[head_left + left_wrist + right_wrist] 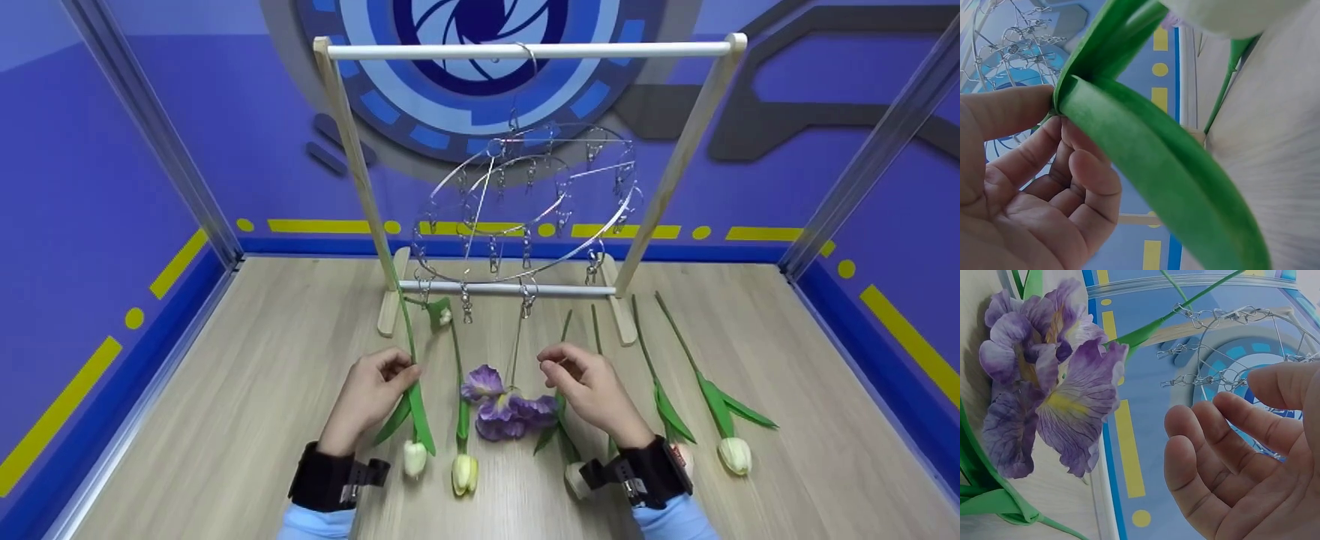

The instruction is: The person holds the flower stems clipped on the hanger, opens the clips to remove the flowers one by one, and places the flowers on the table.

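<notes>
My left hand (pixel 375 394) pinches the green stem of a white tulip (pixel 414 459) between thumb and fingertips. The stem tip points up toward the rack, and the bloom hangs below my hand. Up close in the left wrist view, the tulip's broad leaf (pixel 1145 149) passes in front of my fingers (pixel 1095 185). My right hand (pixel 596 394) hovers with loosely curled fingers and holds nothing. Below and to its left lies a purple iris (pixel 499 412), large in the right wrist view, where its petals (pixel 1072 410) are apart from my fingers.
A wooden stand (pixel 352 150) with a white top bar (pixel 600 50) carries a round metal hanger with several clips (pixel 466 300). A yellowish tulip (pixel 465 475) lies beside the iris. More tulips lie to the right, among them a cream one (pixel 735 456). Blue panels (pixel 90 195) enclose the table.
</notes>
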Motion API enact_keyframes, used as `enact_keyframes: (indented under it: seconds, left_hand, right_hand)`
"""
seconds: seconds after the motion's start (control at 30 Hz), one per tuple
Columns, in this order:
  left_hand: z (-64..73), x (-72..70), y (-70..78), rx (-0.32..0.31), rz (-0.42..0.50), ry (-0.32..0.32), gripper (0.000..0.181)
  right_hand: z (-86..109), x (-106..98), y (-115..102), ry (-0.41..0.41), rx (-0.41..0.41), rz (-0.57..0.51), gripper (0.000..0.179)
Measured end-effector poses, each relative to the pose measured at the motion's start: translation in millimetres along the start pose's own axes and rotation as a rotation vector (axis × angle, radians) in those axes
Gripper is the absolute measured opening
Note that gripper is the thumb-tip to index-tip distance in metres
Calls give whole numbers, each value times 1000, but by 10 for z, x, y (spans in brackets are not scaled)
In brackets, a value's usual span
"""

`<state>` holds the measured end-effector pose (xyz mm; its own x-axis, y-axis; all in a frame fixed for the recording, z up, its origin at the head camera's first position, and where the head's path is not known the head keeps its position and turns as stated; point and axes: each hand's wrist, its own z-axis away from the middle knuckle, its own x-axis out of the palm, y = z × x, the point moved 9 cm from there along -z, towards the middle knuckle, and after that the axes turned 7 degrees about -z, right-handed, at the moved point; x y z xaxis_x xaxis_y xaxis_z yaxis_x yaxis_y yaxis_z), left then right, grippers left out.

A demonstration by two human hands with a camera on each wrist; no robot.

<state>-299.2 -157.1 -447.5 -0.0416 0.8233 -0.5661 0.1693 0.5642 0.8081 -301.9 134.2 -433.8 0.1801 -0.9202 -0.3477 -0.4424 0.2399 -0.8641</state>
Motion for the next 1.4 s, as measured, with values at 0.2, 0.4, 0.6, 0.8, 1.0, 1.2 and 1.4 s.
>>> enact_keyframes:
  seconds: [0.2, 0.4, 0.6, 0.8, 1.0, 1.2, 1.4]
  left_hand:
    - [-4, 22, -81, -36, -15, -11, 3]
    - [1, 55, -164, -68, -21, -32, 4]
    - [-6, 79, -223, -69, -42, -48, 6]
    - [-21, 130, -285, -70, -75, -59, 7]
    - [-19, 175, -343, -93, -90, -57, 8]
    - [-9, 232, -402, -123, -76, -79, 7]
    - [-15, 264, -453, -133, -70, -72, 5]
  right_hand:
    - [1, 12, 7, -4, -2, 10, 13]
    - [7, 45, -5, -28, -10, 8, 14]
    - [17, 52, -19, -24, -17, -3, 15]
    - [27, 72, -13, -31, -8, 4, 16]
    - [15, 115, 13, -44, 2, -7, 14]
    - [3, 160, 23, -62, -2, 1, 13]
    - [5, 173, 22, -66, -2, 10, 13]
